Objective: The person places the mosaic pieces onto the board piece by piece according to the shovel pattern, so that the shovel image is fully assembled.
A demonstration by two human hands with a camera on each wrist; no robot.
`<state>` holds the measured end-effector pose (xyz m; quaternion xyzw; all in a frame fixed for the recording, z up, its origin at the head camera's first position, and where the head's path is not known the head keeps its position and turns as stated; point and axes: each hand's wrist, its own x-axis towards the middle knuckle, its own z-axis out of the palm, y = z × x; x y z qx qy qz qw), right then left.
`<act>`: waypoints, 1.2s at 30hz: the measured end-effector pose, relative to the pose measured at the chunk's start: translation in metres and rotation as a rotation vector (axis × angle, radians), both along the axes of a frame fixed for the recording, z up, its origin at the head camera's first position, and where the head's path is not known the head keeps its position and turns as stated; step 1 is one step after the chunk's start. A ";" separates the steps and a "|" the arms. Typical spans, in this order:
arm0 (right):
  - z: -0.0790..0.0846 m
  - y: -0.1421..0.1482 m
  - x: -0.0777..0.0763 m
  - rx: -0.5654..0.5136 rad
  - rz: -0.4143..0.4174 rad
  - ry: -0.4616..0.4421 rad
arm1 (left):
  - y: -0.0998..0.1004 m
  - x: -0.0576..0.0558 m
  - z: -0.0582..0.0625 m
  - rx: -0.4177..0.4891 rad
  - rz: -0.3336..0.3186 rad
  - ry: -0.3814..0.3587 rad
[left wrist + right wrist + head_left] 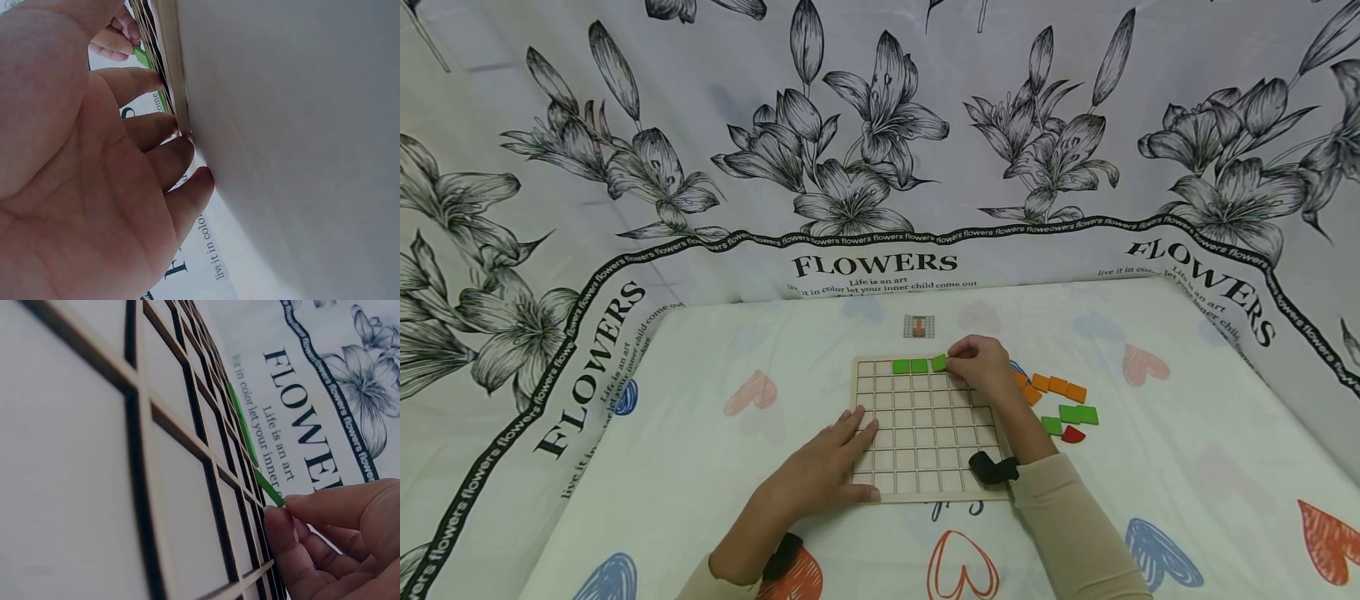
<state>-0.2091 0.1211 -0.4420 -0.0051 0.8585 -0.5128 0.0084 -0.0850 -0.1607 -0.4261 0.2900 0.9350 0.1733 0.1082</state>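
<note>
A wooden grid board [917,433] lies flat on the cloth. Two green square tiles [910,367] sit in cells of its far row. Beside them my right hand [985,367] pinches another green tile [939,363] between thumb and finger; in the right wrist view this tile [269,488] is tilted against the board's far row. My left hand [827,462] rests along the board's left edge, its fingers fairly straight and the fingertips touching the frame. In the left wrist view the palm [94,162] shows, with the board's edge [172,56] at the fingertips.
Right of the board lie several orange tiles [1058,386], more green tiles [1078,414] and a red rounded piece [1073,434]. A small printed grid picture [919,326] is beyond the board's far edge. A flower-printed curtain [865,150] hangs behind.
</note>
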 end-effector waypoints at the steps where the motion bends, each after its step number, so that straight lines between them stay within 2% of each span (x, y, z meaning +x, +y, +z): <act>1: 0.000 0.000 0.000 -0.002 0.005 0.001 | 0.000 0.000 0.000 0.002 -0.002 0.000; 22: -0.001 -0.001 0.001 -0.041 0.051 -0.040 | 0.002 0.000 0.000 -0.001 0.004 -0.004; 28: 0.001 0.002 0.001 -0.002 0.092 -0.043 | 0.001 -0.001 -0.002 -0.011 0.006 0.001; 36: 0.011 0.008 0.005 0.075 0.179 -0.053 | -0.001 -0.001 -0.006 -0.017 0.002 0.015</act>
